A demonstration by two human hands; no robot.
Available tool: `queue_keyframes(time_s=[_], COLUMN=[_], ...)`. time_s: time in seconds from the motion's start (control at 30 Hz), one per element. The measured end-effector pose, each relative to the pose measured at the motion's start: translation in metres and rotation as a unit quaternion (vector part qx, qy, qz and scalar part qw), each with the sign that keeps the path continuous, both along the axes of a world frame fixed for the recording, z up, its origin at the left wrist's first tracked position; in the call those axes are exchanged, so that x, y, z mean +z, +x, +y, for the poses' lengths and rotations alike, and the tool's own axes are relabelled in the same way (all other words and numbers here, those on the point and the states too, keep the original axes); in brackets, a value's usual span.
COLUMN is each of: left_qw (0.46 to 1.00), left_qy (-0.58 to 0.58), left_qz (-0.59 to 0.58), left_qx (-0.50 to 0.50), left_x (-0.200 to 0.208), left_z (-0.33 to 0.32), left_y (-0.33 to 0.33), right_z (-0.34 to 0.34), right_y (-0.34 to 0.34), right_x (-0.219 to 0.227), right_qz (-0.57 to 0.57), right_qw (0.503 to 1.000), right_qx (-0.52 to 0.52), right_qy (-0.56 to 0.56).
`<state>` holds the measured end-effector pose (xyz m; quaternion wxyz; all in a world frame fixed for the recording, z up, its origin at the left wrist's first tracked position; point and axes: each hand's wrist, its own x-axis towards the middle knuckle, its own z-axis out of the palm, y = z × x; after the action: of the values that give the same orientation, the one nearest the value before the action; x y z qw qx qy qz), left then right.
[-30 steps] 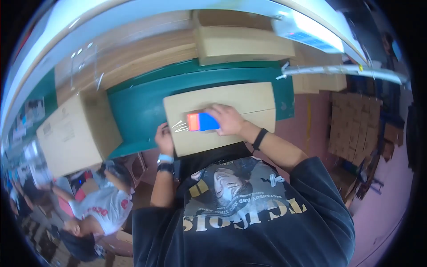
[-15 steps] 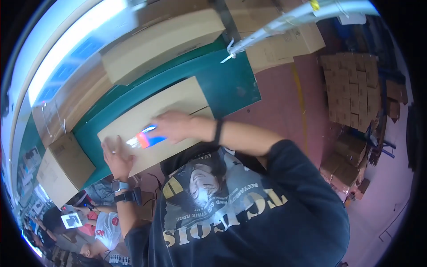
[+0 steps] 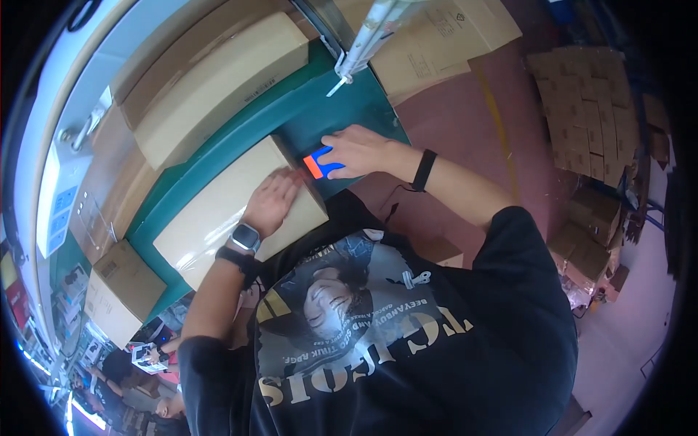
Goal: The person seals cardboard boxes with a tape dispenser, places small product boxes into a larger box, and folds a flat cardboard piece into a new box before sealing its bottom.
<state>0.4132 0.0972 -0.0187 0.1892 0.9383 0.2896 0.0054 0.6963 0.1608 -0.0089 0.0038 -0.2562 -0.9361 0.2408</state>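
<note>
A long cardboard box [image 3: 218, 190] lies on the green tabletop [image 3: 356, 102], close against my body. Shiny clear tape [image 3: 218, 236] runs along its top. My left hand [image 3: 272, 200] rests on the box near its right end, fingers stretched out and pointing toward that end. Just past this end, my right hand [image 3: 360, 151] grips a blue and orange tape dispenser [image 3: 315, 164]. The dispenser's orange side faces the box's end. Whether tape still joins it to the box I cannot make out.
Behind the box lies another long carton [image 3: 225, 94]. A smaller carton [image 3: 123, 291] stands at the left. A white pole [image 3: 367, 40] hangs over the table's far right. Stacked cartons [image 3: 582, 109] stand on the floor to the right. Other people are at the lower left.
My right hand has carried the tape dispenser rightward, from over the box's top to beyond its right end. My left hand has slid right along the top.
</note>
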Motion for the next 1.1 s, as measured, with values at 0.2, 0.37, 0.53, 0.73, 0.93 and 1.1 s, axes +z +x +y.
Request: queue_keyframes(time_s=[0.2,0.37,0.53,0.73,0.93,1.1], left_qw=[0.988,0.948,0.947,0.995,0.994,0.986], left_qy=[-0.015,-0.062,-0.01,-0.056,-0.105,-0.106], left_qz=[0.108,0.266,0.289,0.075,0.015,-0.104], left_qx=[-0.105,-0.164,-0.142,0.03,0.033,0.077], left_x=[-0.004,0.008,-0.023,0.007,-0.025,-0.037], left_z=[0.013,0.018,0.002,-0.06,-0.077,-0.078], left_y=[0.022,0.061,0.058,0.032,0.0,-0.005], right_z=[-0.053,-0.07,0.011,0.088,0.08,0.039], right_y=[-0.045,0.012,0.024,-0.082,-0.102,-0.09], right_x=[-0.004,-0.086,-0.033,-0.045,-0.004,-0.004], right_qz=[-0.057,-0.342,0.036,0.116,-0.067,0.046], right_qw=[0.994,0.936,0.859,0.856,0.915,0.873], right_qx=[-0.069,-0.081,-0.464,-0.391,-0.307,-0.424], right_qy=[0.063,0.013,-0.214,-0.316,-0.254,-0.238])
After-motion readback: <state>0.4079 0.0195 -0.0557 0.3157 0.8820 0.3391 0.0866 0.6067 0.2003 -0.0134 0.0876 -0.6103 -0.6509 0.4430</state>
